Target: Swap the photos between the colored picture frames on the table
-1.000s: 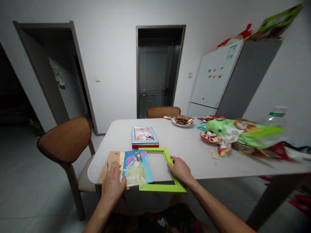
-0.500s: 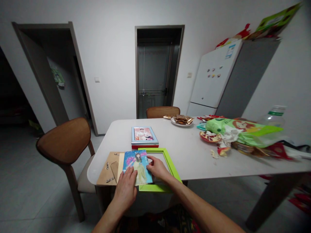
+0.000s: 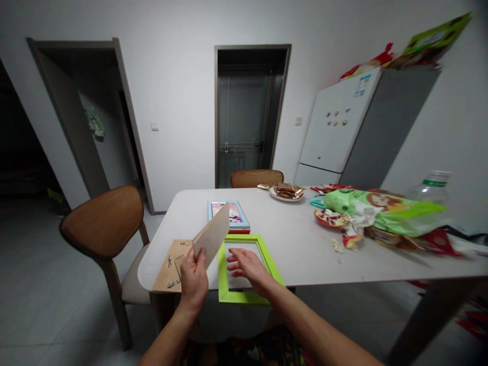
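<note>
Frame (image 3: 223,277) on tbl (image 3: 305,249), R of backing bd (image 3: 163,277); framed pic (image 3: 235,217) behind, plate (image 3: 285,199) back R.

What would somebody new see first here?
Probably the bright green frame, jutting over the near edge of the table, with the open right hand above it. Next, the pale panel tilted up in the left hand. Then maybe the green bag at the table's right, beside an opened pomegranate.

A home, apparently its dining area: a fridge (image 3: 354,127) dotted with magnets (image 3: 336,123) at upper right, a table (image 3: 301,244) across the centre bearing a plate (image 3: 285,199) of wrapped snacks (image 3: 287,190), and a wooden chair (image 3: 102,218) at lower left.
</note>
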The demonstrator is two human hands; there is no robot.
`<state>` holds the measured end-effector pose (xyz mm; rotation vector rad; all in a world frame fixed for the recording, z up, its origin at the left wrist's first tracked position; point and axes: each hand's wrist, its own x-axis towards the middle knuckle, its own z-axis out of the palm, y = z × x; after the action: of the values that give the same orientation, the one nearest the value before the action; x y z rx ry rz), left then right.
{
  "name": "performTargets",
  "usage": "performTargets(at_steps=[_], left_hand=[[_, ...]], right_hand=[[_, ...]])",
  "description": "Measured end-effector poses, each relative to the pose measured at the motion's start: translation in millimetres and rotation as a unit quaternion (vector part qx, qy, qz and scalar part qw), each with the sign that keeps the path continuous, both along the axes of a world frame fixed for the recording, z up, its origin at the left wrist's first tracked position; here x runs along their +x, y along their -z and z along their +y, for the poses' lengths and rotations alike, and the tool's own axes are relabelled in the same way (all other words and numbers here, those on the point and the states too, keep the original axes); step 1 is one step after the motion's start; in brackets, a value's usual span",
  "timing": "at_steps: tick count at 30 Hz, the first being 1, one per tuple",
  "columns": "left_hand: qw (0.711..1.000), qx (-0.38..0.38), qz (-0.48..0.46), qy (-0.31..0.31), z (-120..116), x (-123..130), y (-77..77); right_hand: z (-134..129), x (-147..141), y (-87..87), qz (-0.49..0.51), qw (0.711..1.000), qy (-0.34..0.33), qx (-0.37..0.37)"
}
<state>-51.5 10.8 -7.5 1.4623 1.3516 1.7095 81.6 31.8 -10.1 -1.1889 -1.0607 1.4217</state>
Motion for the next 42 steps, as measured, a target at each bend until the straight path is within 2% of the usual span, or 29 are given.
performTargets(at_steps=[2,3,5,7,9,11,14,17,20,23,28,35,42], left_hand=[[0.991,-0.019,-0.127,0.041,-0.4,14.6,3.1],[0.982,-0.026,-0.175,0.068,-0.7,21.8,5.7],[0.965,-0.039,-0.228,0.120,-1.3,32.5,11.0],[0.961,-0.051,-0.227,0.148,-1.2,35.8,14.6],[0.967,-0.065,-0.192,0.154,0.0,32.2,16.7],[0.975,-0.084,-0.136,0.152,1.7,25.5,18.9],[0.982,-0.112,0.005,0.154,1.0,18.9,24.4],[0.963,-0.130,0.177,0.157,-5.6,20.2,31.1],[0.939,-0.127,0.275,0.163,-12.0,23.9,37.4],[0.925,-0.118,0.321,0.167,-13.9,24.8,42.9],[0.910,-0.107,0.361,0.174,-14.2,22.6,47.2],[0.895,-0.108,0.394,0.181,-19.1,23.2,44.4],[0.847,-0.124,0.478,0.195,-22.5,24.7,37.6]], right_hand=[[-1.6,3.0,9.2,0.073,0.996,-0.029,-0.043],[-1.4,4.3,11.7,0.117,0.992,-0.021,-0.039],[0.8,9.2,12.1,0.180,0.983,0.040,0.000],[4.4,19.9,9.2,0.183,0.977,0.104,0.033],[7.5,36.5,6.4,0.142,0.981,0.126,0.034],[9.2,55.5,6.1,0.082,0.989,0.119,0.012],[10.5,78.2,10.9,-0.017,0.994,0.109,-0.006],[14.7,87.8,19.9,-0.091,0.991,0.098,0.004],[23.2,87.4,30.2,-0.168,0.981,0.091,0.018],[33.5,82.8,37.8,-0.244,0.965,0.097,0.029],[44.6,78.7,40.7,-0.281,0.952,0.121,0.033],[40.7,83.0,40.5,-0.335,0.938,0.085,0.036],[40.5,76.1,32.1,-0.442,0.891,0.088,0.061]])
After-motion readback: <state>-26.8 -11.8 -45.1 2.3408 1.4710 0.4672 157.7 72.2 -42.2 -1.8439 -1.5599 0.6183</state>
